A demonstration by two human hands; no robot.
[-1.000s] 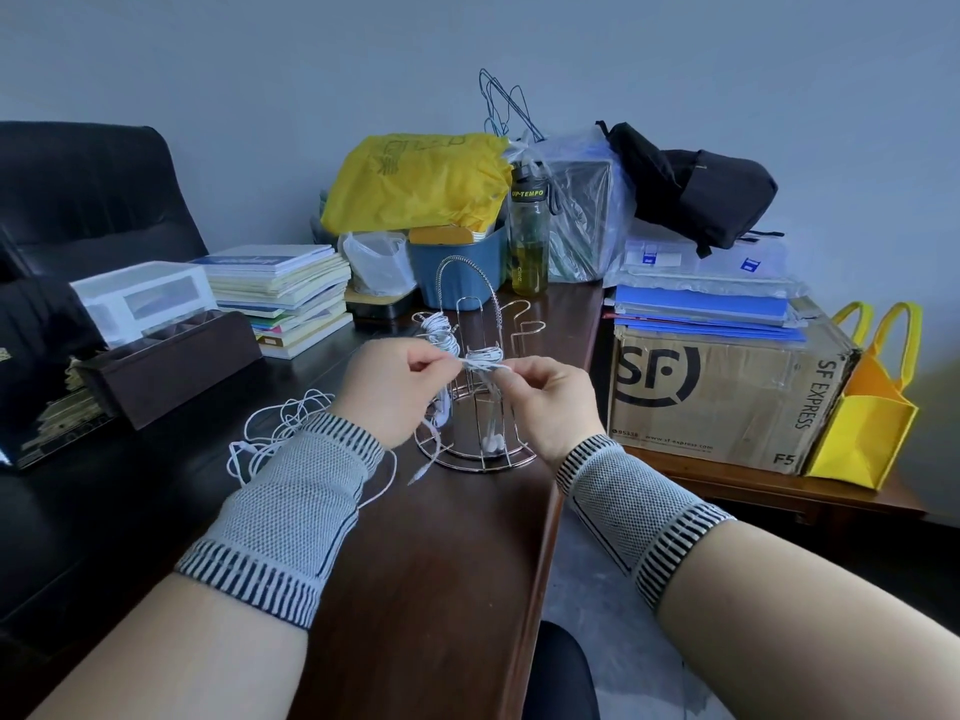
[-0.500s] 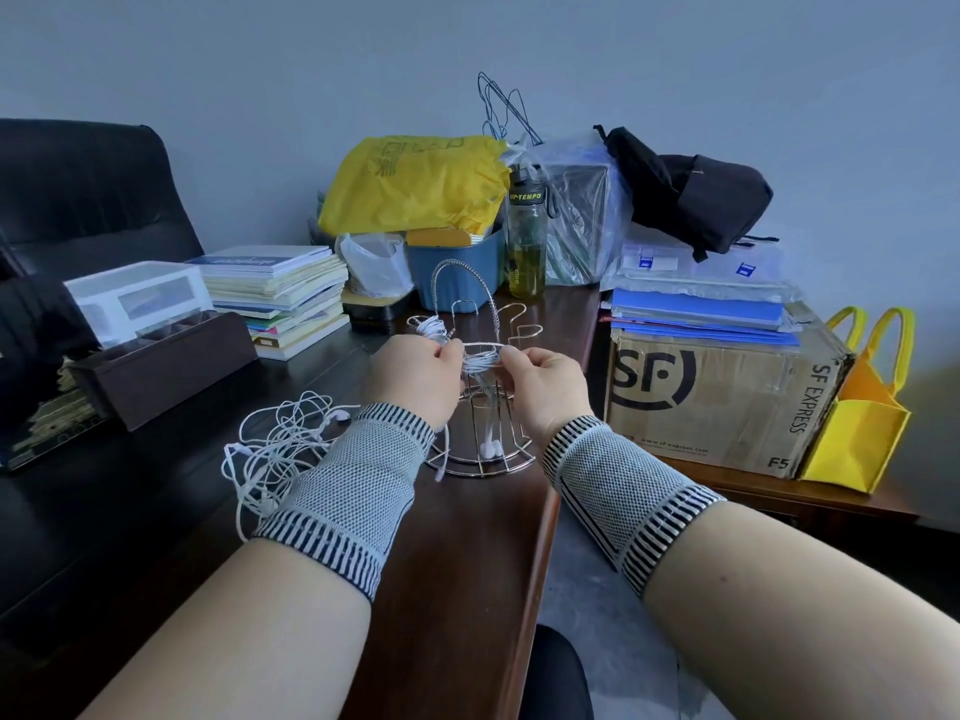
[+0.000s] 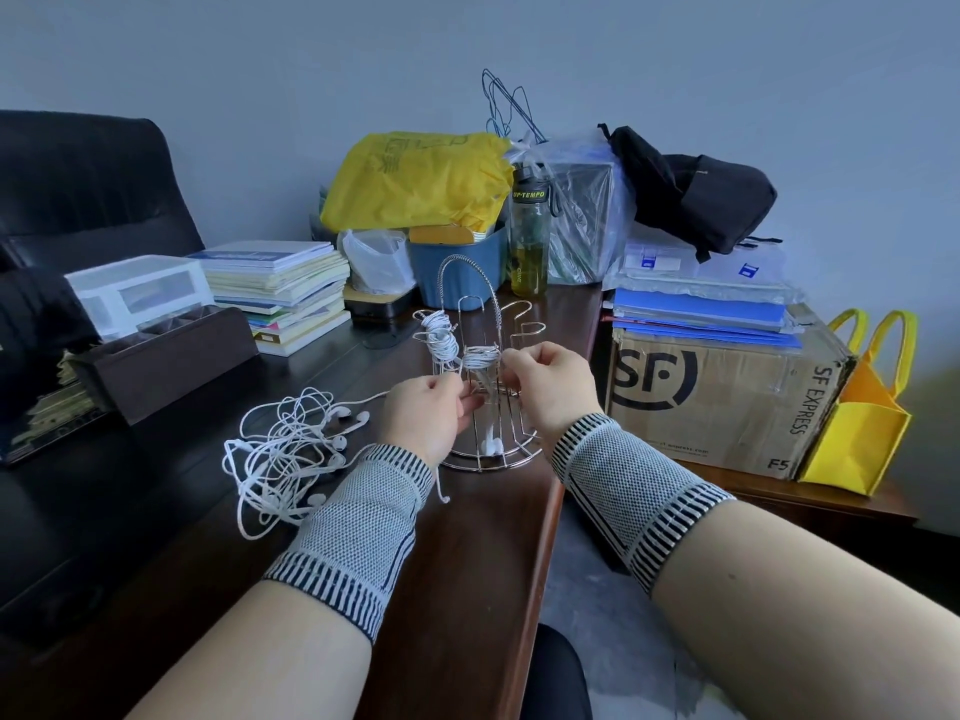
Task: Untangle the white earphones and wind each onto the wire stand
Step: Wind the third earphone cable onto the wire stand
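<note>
A chrome wire stand [image 3: 470,283] stands on the dark wooden desk [image 3: 467,563], just beyond my hands. One white earphone cable [image 3: 439,335] is coiled round its left hook, and a second coil [image 3: 480,357] wraps a front hook, its earbuds [image 3: 492,446] hanging down inside the stand. My left hand [image 3: 423,413] pinches the loose end of that cable below the coil. My right hand [image 3: 550,379] pinches the cable at the coil's right side. A tangled heap of white earphones [image 3: 288,449] lies on the desk to the left of my left wrist.
Behind the stand are a blue bin [image 3: 460,262], a yellow bag [image 3: 415,179], a bottle [image 3: 529,236] and a stack of books [image 3: 280,288]. A cardboard box [image 3: 722,397] and yellow tote [image 3: 862,428] sit on the right. A dark tray [image 3: 161,361] lies to the left.
Both hands have dropped slightly and parted, uncovering the second coil on the front hook. The view has shifted, showing more of the tangled heap at the left.
</note>
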